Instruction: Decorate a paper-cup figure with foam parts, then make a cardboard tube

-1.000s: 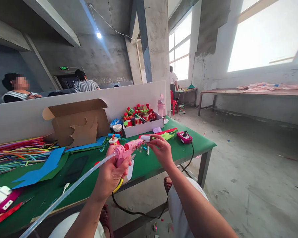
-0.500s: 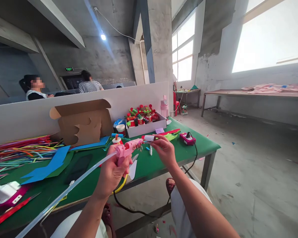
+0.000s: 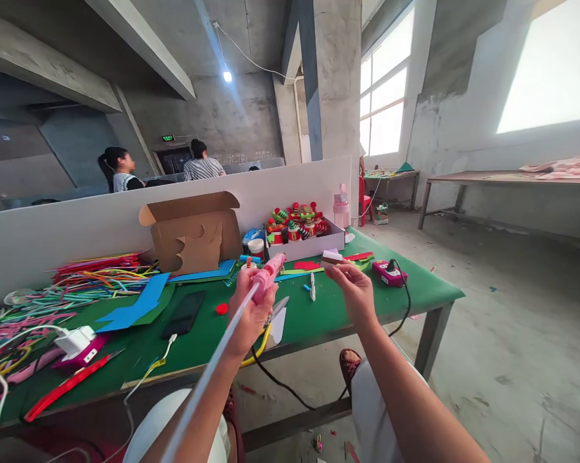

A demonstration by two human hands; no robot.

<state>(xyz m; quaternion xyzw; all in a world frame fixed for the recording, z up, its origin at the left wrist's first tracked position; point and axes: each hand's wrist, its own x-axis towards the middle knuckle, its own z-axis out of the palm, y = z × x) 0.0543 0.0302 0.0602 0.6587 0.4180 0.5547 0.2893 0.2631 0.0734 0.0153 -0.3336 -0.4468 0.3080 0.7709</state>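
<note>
My left hand [image 3: 252, 315] is wrapped round a pink hot glue gun [image 3: 269, 271], with a long clear glue stick [image 3: 213, 366] running out of its back toward me. The nozzle points away over the table. In my right hand [image 3: 356, 297] a small white and dark red-brown piece [image 3: 331, 258], perhaps paper or card, is pinched between thumb and fingers, apart from the nozzle. Below the glue gun lie scissors [image 3: 278, 308] with a yellow handle. A red disc [image 3: 222, 309] rests left of my left hand, and a small white tube [image 3: 312, 287] lies between the hands.
Behind stand a white box [image 3: 309, 248] of red and green spring figures, a pink bottle [image 3: 341, 209] and an open cardboard box [image 3: 198, 244]. Left are colourful pipe cleaners [image 3: 101, 276], a phone [image 3: 184, 315] and a red knife [image 3: 68, 386]. A magenta power socket [image 3: 389, 273] sits right.
The glue gun has moved away from the small piece, which was at its nozzle. The piece is now tilted to show its dark side. My view has turned left.
</note>
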